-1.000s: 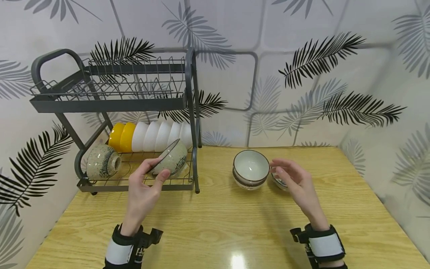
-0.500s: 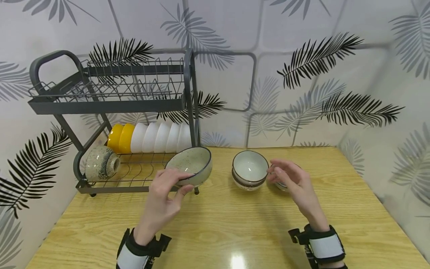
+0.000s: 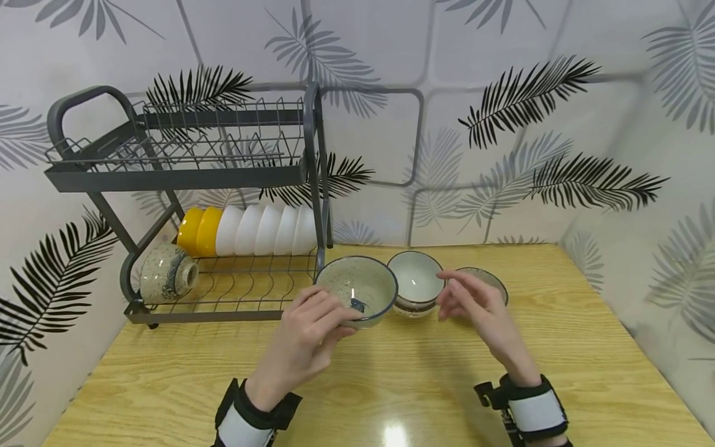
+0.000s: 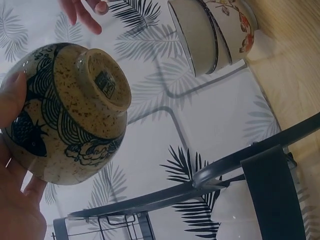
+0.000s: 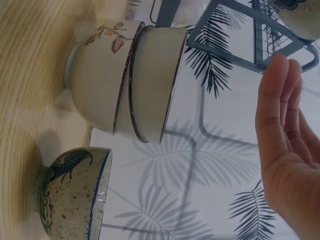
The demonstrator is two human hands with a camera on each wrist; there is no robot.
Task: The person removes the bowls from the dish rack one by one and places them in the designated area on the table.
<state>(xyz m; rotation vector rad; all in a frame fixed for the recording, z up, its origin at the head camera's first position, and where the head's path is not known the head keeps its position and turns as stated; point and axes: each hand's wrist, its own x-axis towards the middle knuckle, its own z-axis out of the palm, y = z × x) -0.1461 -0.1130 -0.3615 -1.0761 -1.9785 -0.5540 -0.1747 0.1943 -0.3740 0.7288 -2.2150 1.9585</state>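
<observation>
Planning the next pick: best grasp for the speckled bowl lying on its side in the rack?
Pinch the rim of the speckled bowl from the left. It lies on its side on the rack, foot toward the table, mouth away, so the rim offers fingers a thin edge.

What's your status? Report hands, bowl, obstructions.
Left hand grips speckled bowl, clear of rack. Right hand open, empty. Stacked bowls close beside.
</observation>
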